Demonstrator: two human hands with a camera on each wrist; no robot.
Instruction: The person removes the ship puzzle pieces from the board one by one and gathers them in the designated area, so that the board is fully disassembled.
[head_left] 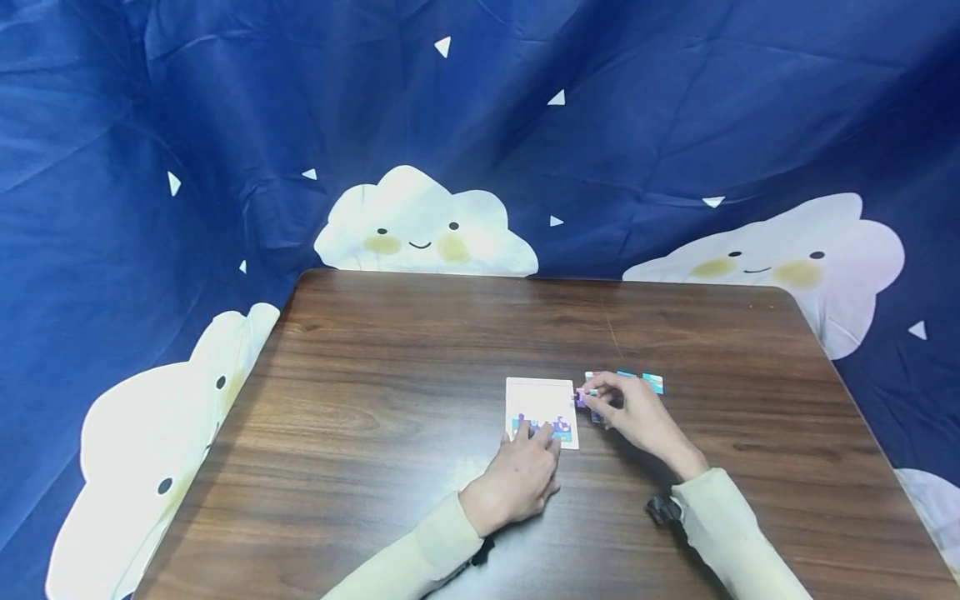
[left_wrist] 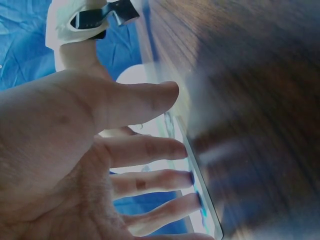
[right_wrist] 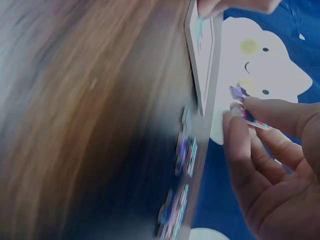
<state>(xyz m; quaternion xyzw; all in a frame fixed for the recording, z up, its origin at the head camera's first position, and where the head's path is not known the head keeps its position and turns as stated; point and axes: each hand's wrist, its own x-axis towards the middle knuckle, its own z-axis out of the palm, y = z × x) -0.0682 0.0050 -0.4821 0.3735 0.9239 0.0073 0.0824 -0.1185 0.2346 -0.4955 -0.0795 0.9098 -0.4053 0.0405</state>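
Observation:
A white-framed puzzle tray [head_left: 540, 393] lies on the table, with purple and blue puzzle pieces [head_left: 561, 427] along its near side. The fingertips of my left hand [head_left: 521, 477] rest on that near part; in the left wrist view the fingers [left_wrist: 150, 150] reach out fairly straight to the tray. Just right of the tray, my right hand [head_left: 637, 415] pinches a purple puzzle piece [right_wrist: 239, 94] between thumb and forefinger, raised above the table. Loose puzzle pieces [head_left: 653, 383] lie beneath and beyond the right hand, partly covered by it.
The brown wooden table [head_left: 390, 358] spreads out around the tray. Behind it hangs a blue curtain [head_left: 600, 150] with white clouds. A dark wrist strap [head_left: 663, 510] shows at the right sleeve. In the right wrist view, several loose pieces [right_wrist: 175, 212] lie near the tray.

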